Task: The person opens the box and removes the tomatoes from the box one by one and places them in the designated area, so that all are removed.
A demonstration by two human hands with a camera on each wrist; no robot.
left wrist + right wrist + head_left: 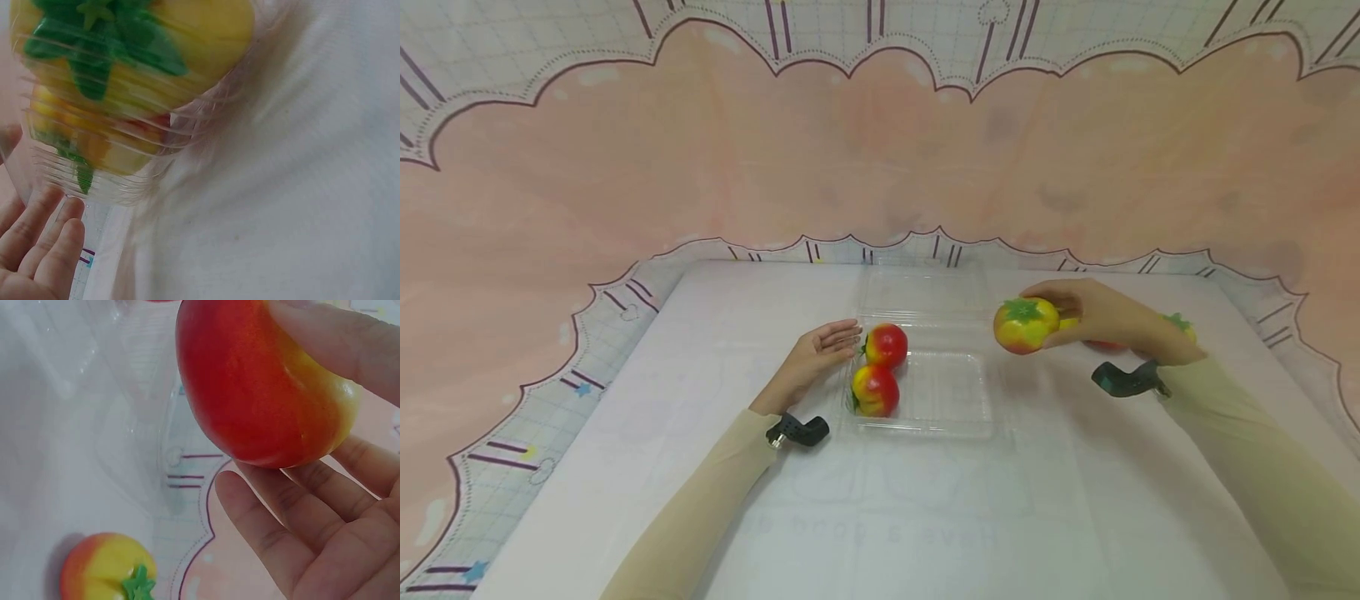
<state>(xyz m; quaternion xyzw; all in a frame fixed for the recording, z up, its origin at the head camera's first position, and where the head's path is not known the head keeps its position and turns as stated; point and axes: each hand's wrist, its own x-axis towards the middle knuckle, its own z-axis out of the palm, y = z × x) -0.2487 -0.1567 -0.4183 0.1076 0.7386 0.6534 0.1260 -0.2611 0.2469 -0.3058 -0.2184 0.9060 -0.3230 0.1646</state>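
A red-and-yellow toy tomato with a green star-shaped calyx is held above the table between the thumb and fingers of my right hand. Its red side faces the right wrist camera. Left of it lies a clear plastic box. Inside, along the box's left side, sit an upper tomato and a lower tomato. My left hand is at the box's left wall, fingers extended. In the left wrist view, its fingertips reach the ribbed plastic; whether they press cannot be told.
The box's clear lid lies folded back behind it. More toy tomatoes are partly hidden behind the right hand, one tomato beyond the wrist. A tomato lies on the white tabletop. A patterned cloth hangs behind.
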